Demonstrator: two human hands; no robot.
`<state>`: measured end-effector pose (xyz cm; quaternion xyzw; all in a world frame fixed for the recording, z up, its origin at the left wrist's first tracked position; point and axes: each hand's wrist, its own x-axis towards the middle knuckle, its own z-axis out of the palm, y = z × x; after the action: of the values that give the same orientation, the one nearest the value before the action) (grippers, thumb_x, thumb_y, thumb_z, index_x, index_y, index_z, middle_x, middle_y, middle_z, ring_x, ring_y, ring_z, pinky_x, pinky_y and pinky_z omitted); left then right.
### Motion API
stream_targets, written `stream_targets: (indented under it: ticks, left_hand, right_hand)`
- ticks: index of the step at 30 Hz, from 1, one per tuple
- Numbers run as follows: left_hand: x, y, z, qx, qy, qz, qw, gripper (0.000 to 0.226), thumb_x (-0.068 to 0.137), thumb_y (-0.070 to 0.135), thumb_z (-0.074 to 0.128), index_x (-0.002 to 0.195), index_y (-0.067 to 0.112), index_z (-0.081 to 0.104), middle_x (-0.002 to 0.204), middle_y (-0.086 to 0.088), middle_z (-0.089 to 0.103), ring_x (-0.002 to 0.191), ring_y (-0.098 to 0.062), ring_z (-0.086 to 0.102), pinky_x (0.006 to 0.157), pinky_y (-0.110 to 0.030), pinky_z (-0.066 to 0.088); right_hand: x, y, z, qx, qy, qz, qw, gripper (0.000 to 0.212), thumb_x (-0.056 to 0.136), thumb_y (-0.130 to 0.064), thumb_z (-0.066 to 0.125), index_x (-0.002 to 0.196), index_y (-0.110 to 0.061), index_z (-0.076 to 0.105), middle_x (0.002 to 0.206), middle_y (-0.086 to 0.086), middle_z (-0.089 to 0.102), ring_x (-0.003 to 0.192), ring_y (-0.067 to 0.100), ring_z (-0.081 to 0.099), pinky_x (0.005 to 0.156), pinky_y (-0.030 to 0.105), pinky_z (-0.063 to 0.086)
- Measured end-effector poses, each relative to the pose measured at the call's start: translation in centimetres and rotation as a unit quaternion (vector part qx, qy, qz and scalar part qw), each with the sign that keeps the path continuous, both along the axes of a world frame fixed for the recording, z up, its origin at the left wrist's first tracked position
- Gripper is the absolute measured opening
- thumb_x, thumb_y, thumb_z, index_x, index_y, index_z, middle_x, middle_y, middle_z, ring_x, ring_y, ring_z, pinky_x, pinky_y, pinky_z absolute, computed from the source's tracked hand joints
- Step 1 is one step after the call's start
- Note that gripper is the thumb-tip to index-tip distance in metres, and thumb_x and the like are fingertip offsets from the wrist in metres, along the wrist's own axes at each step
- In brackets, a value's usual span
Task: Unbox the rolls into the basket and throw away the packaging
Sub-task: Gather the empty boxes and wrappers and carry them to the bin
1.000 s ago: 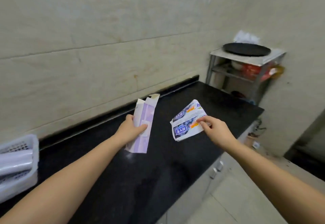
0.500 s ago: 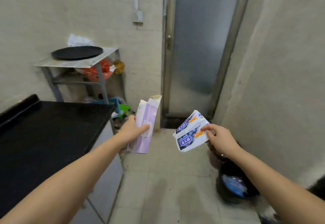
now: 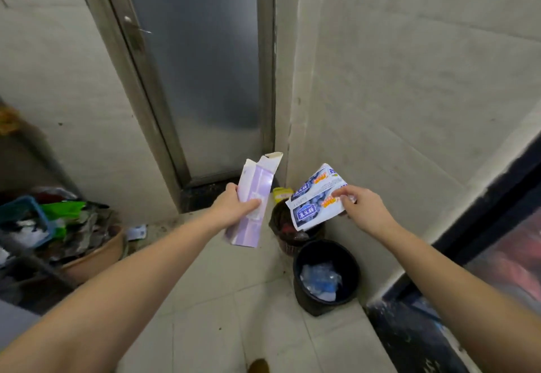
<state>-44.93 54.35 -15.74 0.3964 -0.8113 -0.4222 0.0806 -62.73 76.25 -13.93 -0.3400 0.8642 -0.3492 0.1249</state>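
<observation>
My left hand [image 3: 234, 207] grips a flattened purple and white carton [image 3: 254, 199], held upright with its torn flap on top. My right hand [image 3: 361, 210] pinches a flattened white and blue box [image 3: 314, 197] by its right edge. Both packages hang above the floor corner. Directly below the blue box stands a dark mesh bin [image 3: 281, 217] with red scraps inside. In front of it sits a black bucket [image 3: 326, 277] lined with blue plastic. The basket and the rolls are out of sight.
A frosted glass door [image 3: 202, 73] in a metal frame fills the middle. A tiled wall [image 3: 409, 79] runs along the right. At the left, a brown basin [image 3: 96, 255] overflows with rubbish beside a blue crate [image 3: 26, 205]. A dark-framed panel [image 3: 483, 226] stands at the right edge.
The view has swung right, away from the black counter and the basket, to the door corner with the bins. Both hands keep their packages and now hang over the mesh bin.
</observation>
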Motion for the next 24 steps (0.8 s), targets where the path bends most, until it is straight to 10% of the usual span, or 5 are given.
stream_targets:
  ticks: [16,24]
  left_hand:
    - [-20.1,0.3,-22.9,0.214,-0.187,-0.014,0.959,0.055,0.086,0.04,0.06,0.126,0.006,0.047,0.125,-0.015,0.058,0.109,-0.033,0.059,0.087,-0.038,0.048]
    - [-26.8,6.6,-44.8,0.289,-0.28,0.074,0.913,0.058,0.088,0.035,0.051,0.134,0.009,0.028,0.125,-0.021,0.049,0.107,-0.037,0.055,0.084,-0.045,0.051]
  right_hand:
    - [-18.4,-1.6,-22.6,0.256,-0.185,0.009,0.949,0.025,0.095,-0.014,0.042,0.11,-0.016,0.062,0.111,0.019,0.067,0.086,0.03,0.059,0.068,0.028,0.039]
    - [-22.4,-3.5,-44.5,0.336,-0.284,0.079,0.894,0.042,0.097,-0.016,0.042,0.138,-0.013,0.038,0.134,0.017,0.051,0.118,0.032,0.053,0.099,0.039,0.044]
